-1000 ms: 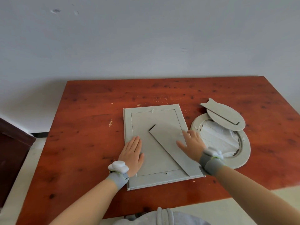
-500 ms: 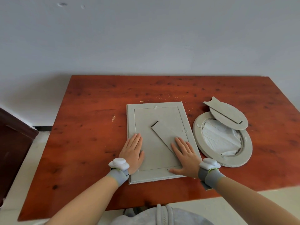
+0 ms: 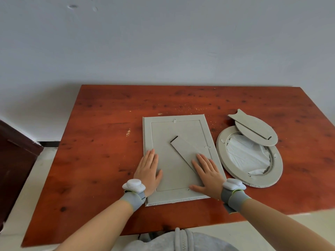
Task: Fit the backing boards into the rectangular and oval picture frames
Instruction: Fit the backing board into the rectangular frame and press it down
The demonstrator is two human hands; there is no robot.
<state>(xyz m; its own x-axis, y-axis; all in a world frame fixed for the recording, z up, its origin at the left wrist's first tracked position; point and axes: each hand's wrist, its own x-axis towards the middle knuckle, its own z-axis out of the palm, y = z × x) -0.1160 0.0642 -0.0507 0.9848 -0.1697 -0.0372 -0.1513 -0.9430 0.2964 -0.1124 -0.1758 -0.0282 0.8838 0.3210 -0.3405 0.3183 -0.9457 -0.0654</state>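
Note:
A grey rectangular picture frame (image 3: 147,134) lies face down in the middle of the table. Its rectangular backing board (image 3: 174,160) sits inside the frame's recess, with a stand flap (image 3: 184,147) lying across it. My left hand (image 3: 148,169) rests flat on the frame's lower left part, fingers together. My right hand (image 3: 207,173) lies flat on the board's lower right part and covers the flap's near end. To the right lies the oval frame (image 3: 222,156) with white wrapping (image 3: 244,156) inside. The oval backing board (image 3: 255,128) rests loose across its far rim.
The red-brown wooden table (image 3: 108,160) stands against a pale wall. A dark wooden piece of furniture (image 3: 14,160) stands at the left. Grey fabric (image 3: 177,240) shows at the near table edge. Both wrists carry grey bands with white devices.
My right hand has slid from the flap's right side down to the board's lower right corner and flattened there. My left hand has stayed in place.

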